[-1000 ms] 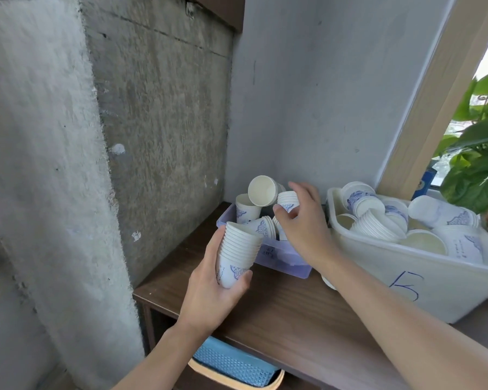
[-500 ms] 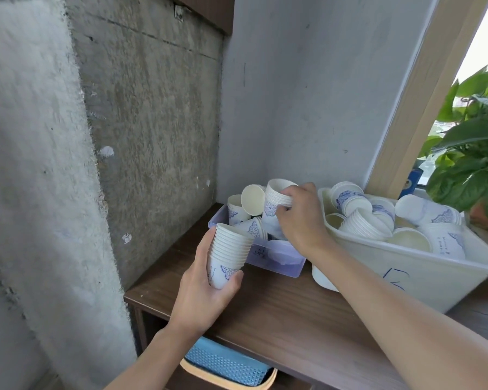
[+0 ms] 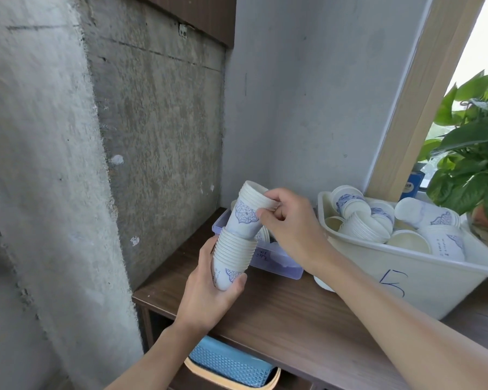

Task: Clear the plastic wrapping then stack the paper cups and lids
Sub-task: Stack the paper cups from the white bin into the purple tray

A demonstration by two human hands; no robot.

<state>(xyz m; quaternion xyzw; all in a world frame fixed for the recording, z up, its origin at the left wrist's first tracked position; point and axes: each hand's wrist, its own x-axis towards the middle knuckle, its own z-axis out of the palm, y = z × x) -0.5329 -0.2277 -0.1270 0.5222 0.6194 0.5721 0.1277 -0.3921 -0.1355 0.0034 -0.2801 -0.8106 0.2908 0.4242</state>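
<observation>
**Two cup stacks being joined just left of the white tub**

Far to the left of the white tub point(image 3: 364, 266) and behind it: a rough concrete wall point(image 3: 54, 164), filling most of the view. Under the tub, a dark wooden counter point(image 3: 279, 313), reaching from the tub's left side out to the wall. Behind the tub's far right corner, a pale window frame point(image 3: 423, 94) slanting upward. Just right of the tub, a leafy green plant point(image 3: 473, 147).

Inside the tub, heaped at all angles: paper cups point(image 3: 364, 223) with blue printing, some nested in short rows lying on their sides, others single. On the tub's near wall, a hand-drawn blue mark.

Down and left of the tub, below the counter: a blue basket point(image 3: 228, 364) on a lower level. Just left of the tub, on the counter: a small translucent purple tray point(image 3: 262, 257), its contents mostly hidden behind the hands.

Left of the tub, in front of the tray and raised above the counter:

- Gripped low down by the left hand point(image 3: 206, 291): a tall cup stack point(image 3: 231, 254), mouth end up, with the thumb on the side nearer the tub and the fingers curled round the other side.
- Pinched at its rim end by the curled fingers and thumb of the right hand point(image 3: 293, 232): a shorter cup stack point(image 3: 247, 215).
- Base of the shorter stack set into the mouth of the tall one, its top leaning toward the tub.
</observation>
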